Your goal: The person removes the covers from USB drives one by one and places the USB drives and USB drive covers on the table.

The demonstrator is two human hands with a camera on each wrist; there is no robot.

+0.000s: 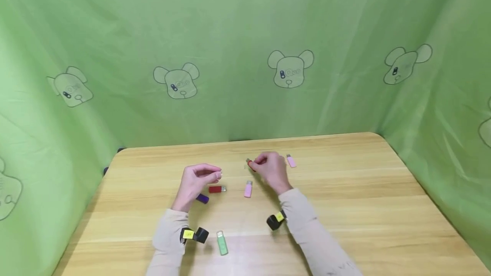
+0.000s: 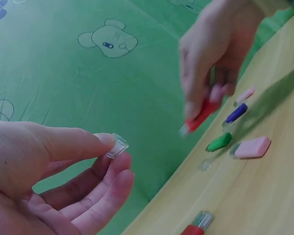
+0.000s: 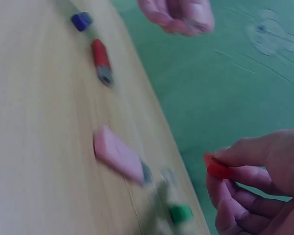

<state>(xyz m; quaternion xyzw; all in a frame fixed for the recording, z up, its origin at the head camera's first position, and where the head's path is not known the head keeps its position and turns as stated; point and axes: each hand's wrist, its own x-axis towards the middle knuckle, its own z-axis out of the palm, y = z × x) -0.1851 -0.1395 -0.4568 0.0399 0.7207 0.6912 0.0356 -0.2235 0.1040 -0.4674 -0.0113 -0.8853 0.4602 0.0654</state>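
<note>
My left hand [image 1: 194, 182] pinches a small clear plastic cap [image 2: 118, 146] between thumb and fingertips, above the table. Held by my right hand [image 1: 271, 169] between thumb and fingers is a red USB flash drive [image 2: 202, 116], its connector end pointing away from the fingers. The two hands are apart. Below and between them lies a pink USB flash drive [image 1: 248, 189]. Another red USB flash drive [image 1: 217, 189] rests near the left hand, and a purple one [image 1: 202, 198] is partly hidden by that wrist.
Nearer the front lies a green USB flash drive [image 1: 222, 244]. A second pink drive [image 1: 292, 161] is right of the right hand. The left wrist view also shows a green drive [image 2: 219, 142], a blue drive [image 2: 236, 113] and a loose clear cap [image 2: 204, 165]. Green curtains [image 1: 238, 110] surround the wooden table [image 1: 364, 208].
</note>
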